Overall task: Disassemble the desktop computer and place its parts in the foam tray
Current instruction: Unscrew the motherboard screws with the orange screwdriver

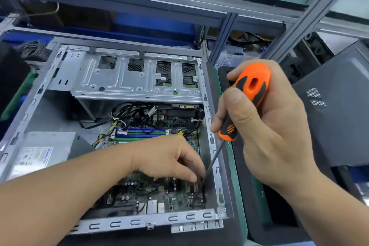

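Observation:
The open desktop case [34, 104] lies on its side, its green motherboard [159, 197] exposed at the bottom. My right hand [267, 126] grips the orange-and-black handle of a screwdriver [247, 98]; its dark shaft slants down-left, and the tip touches the board's lower right corner. My left hand [169, 158] reaches into the case with fingers curled, fingertips pinching the shaft close to the tip. The black foam tray [251, 195] lies right of the case, partly behind my right hand.
A silver drive cage [135, 78] spans the top of the case, with black cables [135, 114] and blue and green memory slots [143, 133] below it. The power supply [44, 152] sits at left. A dark case panel [335, 110] leans at right. Metal rack posts rise behind.

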